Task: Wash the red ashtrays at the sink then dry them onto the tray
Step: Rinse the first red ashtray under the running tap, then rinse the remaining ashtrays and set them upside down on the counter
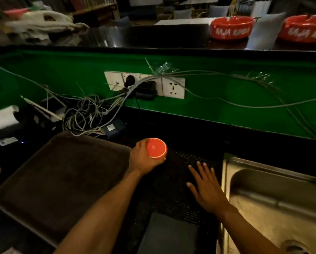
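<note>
Just right of the dark tray (pixel 58 180), the person's left hand (pixel 141 162) grips a red ashtray (pixel 156 148), fingers curled round its side with the flat round face turned up toward the camera. That ashtray is held above the black mesh mat (pixel 173 195), close to the tray's right rim. To the right of this hand, the right hand (pixel 206 189) lies with fingers straight and spread, palm down over the mat and holding nothing; whether it touches the mat cannot be told. Immediately right of that hand stands the steel sink (pixel 274 202), its basin wet. Below both hands, near the bottom edge, lies a grey cloth (pixel 168 235). Far beyond the hands, on the upper counter, sit two more red ashtrays with white lettering, one (pixel 231 28) left of the other (pixel 305 28). Beyond the left hand, a socket panel (pixel 173 88) is fixed on the green wall, with tangled cables (pixel 85 114) hanging left of it.
</note>
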